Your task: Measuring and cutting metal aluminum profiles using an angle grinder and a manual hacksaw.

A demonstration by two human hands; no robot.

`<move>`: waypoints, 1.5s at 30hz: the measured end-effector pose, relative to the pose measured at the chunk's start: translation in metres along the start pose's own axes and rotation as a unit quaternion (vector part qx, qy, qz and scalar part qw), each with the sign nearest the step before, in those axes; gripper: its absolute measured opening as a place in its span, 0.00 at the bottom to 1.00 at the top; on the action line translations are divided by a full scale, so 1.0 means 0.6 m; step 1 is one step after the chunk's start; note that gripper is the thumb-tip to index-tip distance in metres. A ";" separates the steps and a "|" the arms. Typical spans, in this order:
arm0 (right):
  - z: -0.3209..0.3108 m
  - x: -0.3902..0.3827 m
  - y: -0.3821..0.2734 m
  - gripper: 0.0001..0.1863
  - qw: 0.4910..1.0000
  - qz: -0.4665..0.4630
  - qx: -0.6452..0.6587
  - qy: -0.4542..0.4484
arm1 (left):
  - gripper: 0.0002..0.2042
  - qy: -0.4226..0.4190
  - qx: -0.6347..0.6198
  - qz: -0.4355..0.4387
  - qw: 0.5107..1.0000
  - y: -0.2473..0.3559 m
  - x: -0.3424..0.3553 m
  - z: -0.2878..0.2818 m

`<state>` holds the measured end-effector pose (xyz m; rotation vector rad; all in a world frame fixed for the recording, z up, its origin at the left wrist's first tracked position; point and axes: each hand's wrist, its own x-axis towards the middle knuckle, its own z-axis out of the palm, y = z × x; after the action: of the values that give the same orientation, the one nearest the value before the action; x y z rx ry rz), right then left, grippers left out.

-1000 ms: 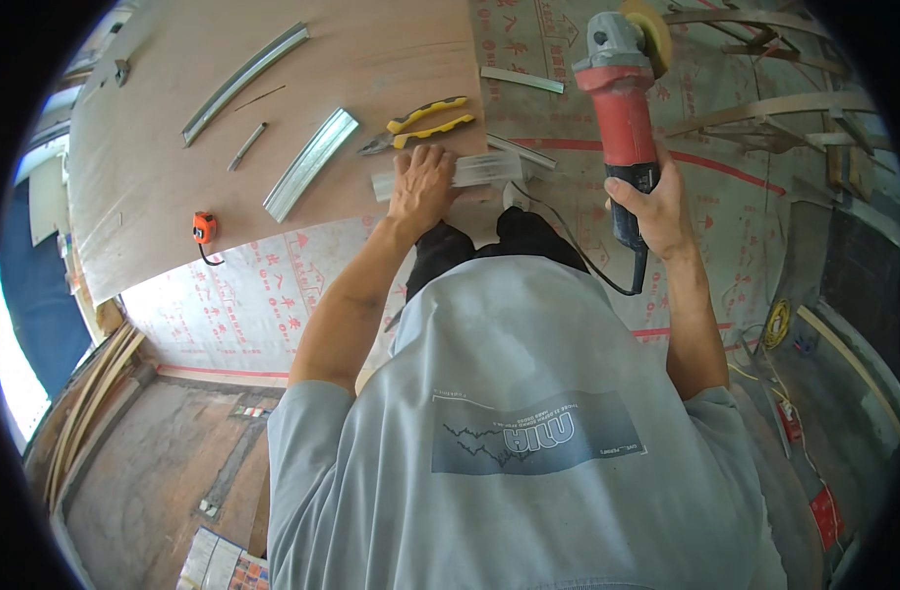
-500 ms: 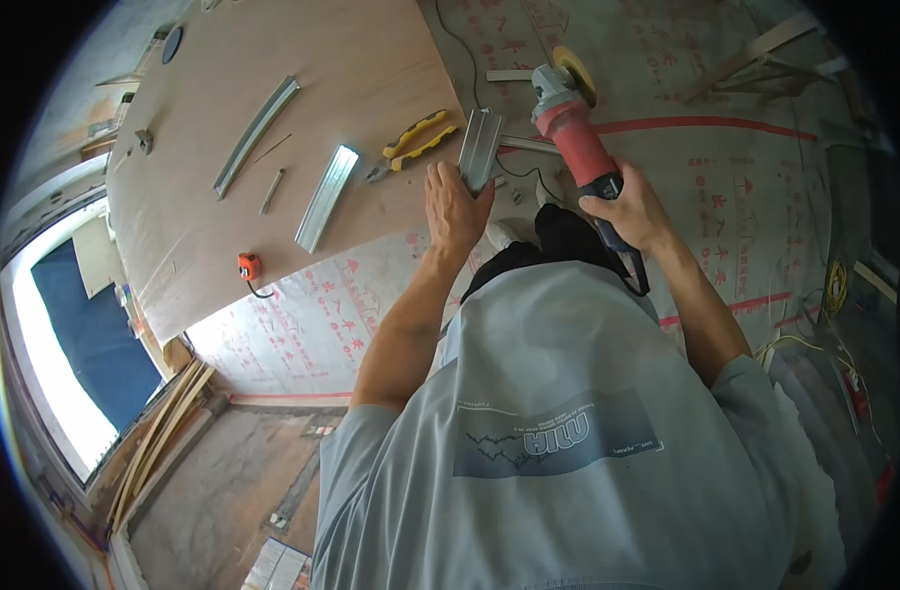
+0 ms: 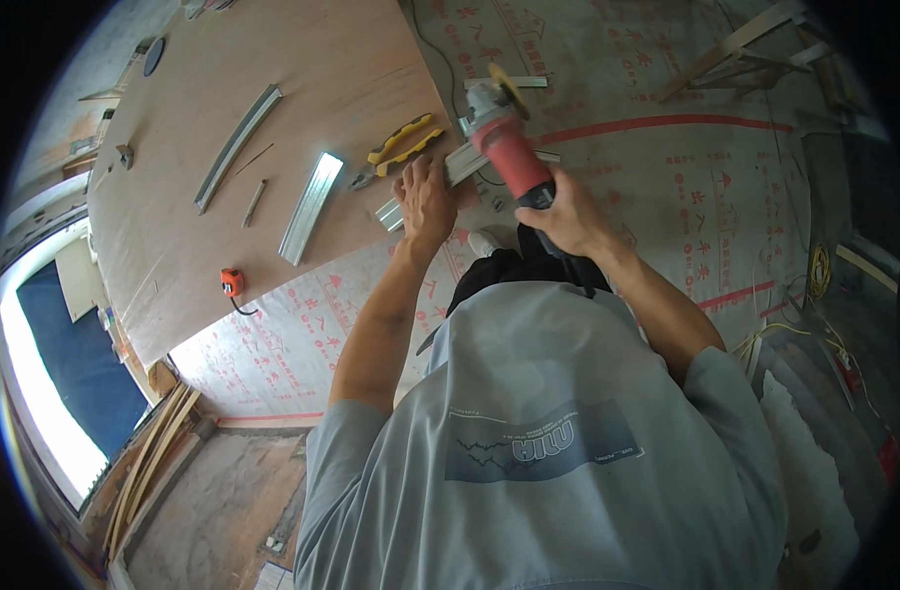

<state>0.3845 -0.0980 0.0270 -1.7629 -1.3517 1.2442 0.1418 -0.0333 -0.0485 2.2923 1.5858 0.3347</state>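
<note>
My right hand (image 3: 571, 213) is closed round the dark grip of a red angle grinder (image 3: 514, 157). Its yellowish disc (image 3: 510, 91) points away from me, above and beyond the edge of the board. Under my left hand (image 3: 427, 205) lies a short silver metal channel (image 3: 464, 163), slanted across the board's right edge, with my fingers gripping it. The grinder's head hangs near the channel's far end; whether the disc touches it I cannot tell. Just left of my left fingers are pliers (image 3: 401, 137) with yellow-and-black handles.
The wooden board (image 3: 342, 79) carries another silver channel (image 3: 310, 208), a longer curved-looking channel (image 3: 235, 149), a thin marker-like stick (image 3: 254, 204) and an orange tape measure (image 3: 232, 283). A cord (image 3: 434, 54) runs over the printed floor sheeting (image 3: 656, 187). A wooden trestle (image 3: 740, 54) stands far right.
The channel under my left hand has turned from nearly upright in view to a slant. My right hand has brought the grinder leftward, closer to it. The view has shifted slightly.
</note>
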 end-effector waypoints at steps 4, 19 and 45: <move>0.050 -0.002 -0.005 0.31 0.999 0.002 -0.049 0.008 | 0.33 0.029 -0.032 -0.004 0.999 -0.013 -0.014 0.017; 0.095 -0.002 -0.013 0.32 0.996 0.076 -0.034 -0.039 | 0.27 0.040 -0.136 0.038 0.989 -0.031 -0.007 0.015; 0.091 -0.016 0.000 0.32 0.995 0.070 -0.057 -0.043 | 0.33 0.036 -0.133 0.059 0.989 -0.040 -0.006 0.023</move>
<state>0.3338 -0.1116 0.0088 -1.9324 -1.3912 1.3557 0.1252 -0.0307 -0.0709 2.1902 1.3485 0.6258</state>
